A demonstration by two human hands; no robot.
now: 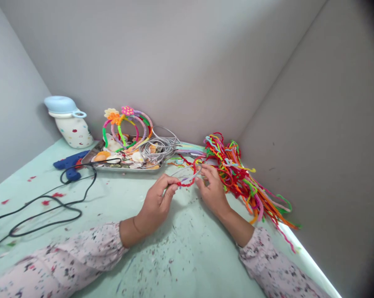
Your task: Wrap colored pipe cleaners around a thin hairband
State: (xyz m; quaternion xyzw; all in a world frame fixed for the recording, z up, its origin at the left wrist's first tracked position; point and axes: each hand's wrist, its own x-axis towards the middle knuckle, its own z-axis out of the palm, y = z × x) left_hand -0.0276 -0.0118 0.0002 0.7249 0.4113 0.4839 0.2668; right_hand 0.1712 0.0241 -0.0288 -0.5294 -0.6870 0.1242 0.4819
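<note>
My left hand [155, 202] pinches the end of a red pipe cleaner [189, 183] and a thin silver-grey band [184, 169] between thumb and fingertips. Both curve across to my right hand [214, 193], whose bent fingers close on the far side of the loop. How far the red strand wraps the band is too small to tell. Just beyond my right hand lies a big tangled heap of coloured pipe cleaners [236, 176].
A metal tray [127, 170] holds shells, a coil of silver bands [162, 147] and colourful wrapped headbands [120, 131] with flowers. Left of it are a blue glue gun [71, 162], its looping black cord [76, 205] and a white bottle [73, 130]. Grey walls enclose the table [174, 256].
</note>
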